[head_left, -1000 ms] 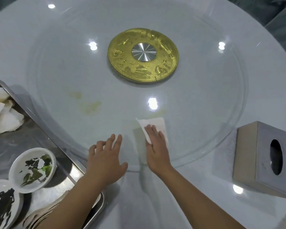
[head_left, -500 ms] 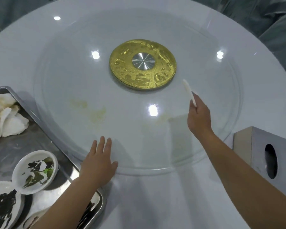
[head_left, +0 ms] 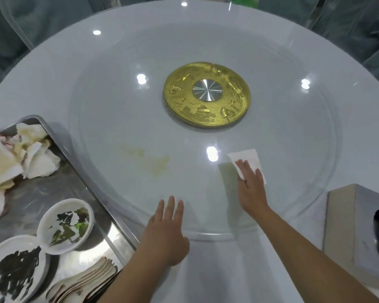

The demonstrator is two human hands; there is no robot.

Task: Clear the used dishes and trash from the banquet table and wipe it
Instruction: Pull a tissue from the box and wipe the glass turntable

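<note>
Two flat hands work here: our right hand presses the thin, limp napkin onto the slippery glass turntable, best held under spread fingers, while our left hand rests spread at its rim

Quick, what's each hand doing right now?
Left hand: open, flat on the glass turntable, holding nothing.
Right hand: open, straight fingers pressing a white tissue onto the glass.

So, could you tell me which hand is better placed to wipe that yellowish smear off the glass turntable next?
The right hand: it already presses the white tissue flat on the glass turntable, with open glass between it and the yellowish smear. The left hand holds nothing, resting at the rim.
</note>
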